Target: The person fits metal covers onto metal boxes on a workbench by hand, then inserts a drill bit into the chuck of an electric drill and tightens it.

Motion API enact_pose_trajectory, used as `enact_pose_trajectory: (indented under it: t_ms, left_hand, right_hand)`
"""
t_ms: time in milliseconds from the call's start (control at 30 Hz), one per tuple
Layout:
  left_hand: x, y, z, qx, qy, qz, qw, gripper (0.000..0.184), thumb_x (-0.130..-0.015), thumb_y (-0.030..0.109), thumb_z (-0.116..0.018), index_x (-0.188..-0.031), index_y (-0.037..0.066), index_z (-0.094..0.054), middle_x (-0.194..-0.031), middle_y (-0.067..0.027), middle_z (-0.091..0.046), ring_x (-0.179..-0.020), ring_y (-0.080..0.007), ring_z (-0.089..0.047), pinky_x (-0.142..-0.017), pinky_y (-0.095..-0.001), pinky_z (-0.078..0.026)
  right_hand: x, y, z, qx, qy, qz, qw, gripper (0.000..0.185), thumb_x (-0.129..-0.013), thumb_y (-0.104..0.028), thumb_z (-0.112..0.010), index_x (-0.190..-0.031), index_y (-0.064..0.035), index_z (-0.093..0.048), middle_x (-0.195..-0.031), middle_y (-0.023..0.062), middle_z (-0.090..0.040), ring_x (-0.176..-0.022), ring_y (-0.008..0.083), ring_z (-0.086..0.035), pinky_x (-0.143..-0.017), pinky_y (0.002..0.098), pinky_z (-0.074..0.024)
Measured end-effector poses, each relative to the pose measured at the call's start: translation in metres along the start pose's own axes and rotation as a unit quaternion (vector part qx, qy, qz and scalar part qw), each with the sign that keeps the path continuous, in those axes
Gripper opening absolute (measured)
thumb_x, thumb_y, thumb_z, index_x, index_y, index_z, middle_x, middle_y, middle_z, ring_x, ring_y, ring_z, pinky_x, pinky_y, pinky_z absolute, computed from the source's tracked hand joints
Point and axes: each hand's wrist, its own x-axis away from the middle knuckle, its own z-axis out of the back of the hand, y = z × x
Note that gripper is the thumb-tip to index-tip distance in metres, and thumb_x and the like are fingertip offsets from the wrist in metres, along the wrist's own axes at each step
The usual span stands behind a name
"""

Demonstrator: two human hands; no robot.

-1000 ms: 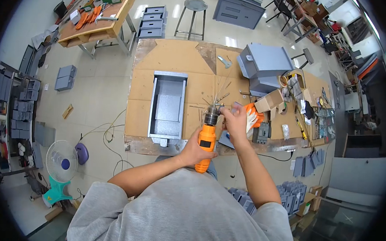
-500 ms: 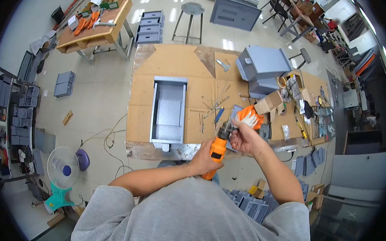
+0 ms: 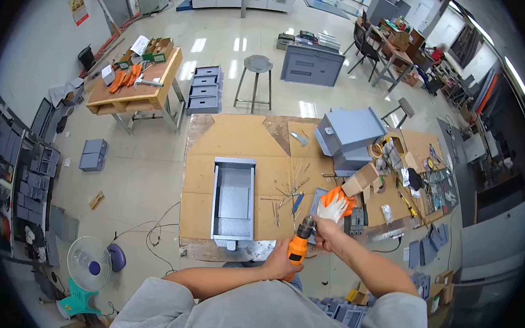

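An orange power drill (image 3: 297,249) points away from me at the table's near edge, its dark chuck (image 3: 305,227) at the far end. Wrapped around the drill's body is my left hand (image 3: 279,261). My right hand (image 3: 328,233) is closed right beside the chuck's tip; whatever its fingers pinch is too small to make out. Left of the drill, a grey metal box (image 3: 234,199), open on top, lies on the cardboard. Just beyond my right hand are orange-and-white work gloves (image 3: 334,206). A blue-handled tool (image 3: 298,202) and several loose drill bits (image 3: 289,192) lie nearby.
A larger grey metal box (image 3: 351,133) stands at the table's back right, near an opened small carton (image 3: 361,178). Hand tools and hardware (image 3: 438,188) crowd the right end. A fan (image 3: 89,263) and cables are on the floor at left; a stool (image 3: 257,74) stands behind.
The view has tilted up, so the table and hands sit lower in the picture. My right hand has turned, its fingers now closed in beside the chuck. The drill stays in my left hand.
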Motion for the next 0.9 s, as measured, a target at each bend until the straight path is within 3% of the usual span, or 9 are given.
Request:
enact_pose_trajectory:
  t_ms: [100,200,233,333,467,567,700,800,900]
  left_hand:
    - [0.0,-0.014,-0.002,0.003,0.012,-0.005,1.0,0.092,-0.06,0.023,-0.083,-0.135,0.004,-0.033,-0.122,-0.0223,-0.045,-0.117,-0.0379,-0.048,-0.098,-0.0428,-0.043]
    - [-0.007,-0.016,0.0,0.04,0.019,0.053,0.998,0.093,-0.059,0.025,-0.083,-0.134,0.005,-0.033,-0.115,-0.0206,-0.053,-0.111,-0.0359,-0.054,-0.095,-0.0423,-0.046]
    - [-0.008,-0.017,0.001,0.055,0.019,0.082,0.995,0.093,-0.059,0.026,-0.083,-0.134,0.005,-0.033,-0.112,-0.0198,-0.056,-0.108,-0.0352,-0.056,-0.094,-0.042,-0.047]
    - [-0.009,-0.031,0.007,0.073,0.046,0.075,0.993,0.092,-0.059,0.028,-0.083,-0.133,0.005,-0.034,-0.107,-0.0184,-0.061,-0.1,-0.034,-0.062,-0.088,-0.0413,-0.05]
    - [-0.013,-0.041,0.013,0.113,0.065,0.037,0.991,0.088,-0.059,0.022,-0.086,-0.13,0.006,-0.037,-0.101,-0.0096,-0.06,-0.091,-0.0194,-0.06,-0.084,-0.0352,-0.05]
    - [-0.009,-0.018,0.032,0.138,0.058,0.077,0.986,0.084,-0.059,0.019,-0.086,-0.127,0.006,-0.038,-0.098,-0.0082,-0.06,-0.089,-0.0184,-0.061,-0.082,-0.0344,-0.051]
    - [-0.018,-0.052,0.024,0.135,0.085,0.051,0.986,0.082,-0.059,0.016,-0.086,-0.126,0.004,-0.04,-0.097,-0.0071,-0.059,-0.087,-0.0174,-0.06,-0.081,-0.033,-0.051]
    - [-0.019,-0.053,0.028,0.155,0.079,0.042,0.984,0.083,-0.059,0.015,-0.085,-0.127,0.003,-0.04,-0.096,-0.0063,-0.059,-0.086,-0.0168,-0.06,-0.08,-0.0322,-0.051]
    - [-0.022,-0.043,0.034,0.162,0.063,0.048,0.984,0.085,-0.059,0.015,-0.085,-0.129,0.003,-0.039,-0.097,-0.0061,-0.059,-0.087,-0.0165,-0.06,-0.081,-0.0323,-0.051]
  right_hand:
    - [-0.007,0.004,-0.004,0.009,0.006,0.01,1.0,0.038,-0.096,-0.039,-0.049,-0.068,-0.016,-0.04,-0.049,-0.0032,-0.027,-0.037,0.0113,-0.025,-0.035,0.0291,-0.0207]
    - [-0.056,0.029,-0.013,0.069,0.092,0.201,0.973,0.035,-0.095,-0.033,-0.048,-0.067,-0.0107,-0.044,-0.047,0.0005,-0.033,-0.035,0.0139,-0.03,-0.034,0.0321,-0.0241]
    - [-0.06,0.025,-0.024,0.027,0.08,0.193,0.977,0.028,-0.09,-0.027,-0.049,-0.076,-0.0029,-0.054,-0.052,0.0045,-0.044,-0.039,0.0188,-0.042,-0.036,0.0364,-0.0313]
    - [-0.044,0.01,-0.054,-0.05,0.071,0.173,0.981,0.036,-0.093,-0.029,-0.05,-0.065,-0.0071,-0.045,-0.045,0.0033,-0.037,-0.033,0.017,-0.033,-0.032,0.0337,-0.026]
    - [-0.051,0.004,-0.064,-0.034,0.068,0.182,0.98,0.034,-0.092,-0.03,-0.053,-0.066,-0.0082,-0.046,-0.047,0.0019,-0.036,-0.034,0.0158,-0.033,-0.033,0.0322,-0.0256]
    - [-0.06,0.004,-0.071,-0.062,0.05,0.2,0.976,0.034,-0.091,-0.03,-0.054,-0.066,-0.008,-0.047,-0.048,0.0016,-0.037,-0.035,0.0145,-0.035,-0.034,0.0317,-0.0257]
    - [-0.085,0.014,-0.079,0.011,0.101,0.275,0.956,0.043,-0.089,-0.029,-0.049,-0.064,0.0035,-0.06,-0.054,0.0102,-0.053,-0.046,0.0194,-0.05,-0.045,0.0391,-0.0382]
    - [-0.09,0.014,-0.081,-0.018,0.088,0.277,0.957,0.043,-0.089,-0.029,-0.05,-0.064,0.0051,-0.06,-0.054,0.0112,-0.055,-0.045,0.0216,-0.051,-0.045,0.0391,-0.0392]
    - [-0.09,0.011,-0.077,-0.024,0.052,0.269,0.961,0.044,-0.09,-0.032,-0.052,-0.059,-0.001,-0.056,-0.049,0.0061,-0.048,-0.04,0.0194,-0.045,-0.042,0.0373,-0.0362]
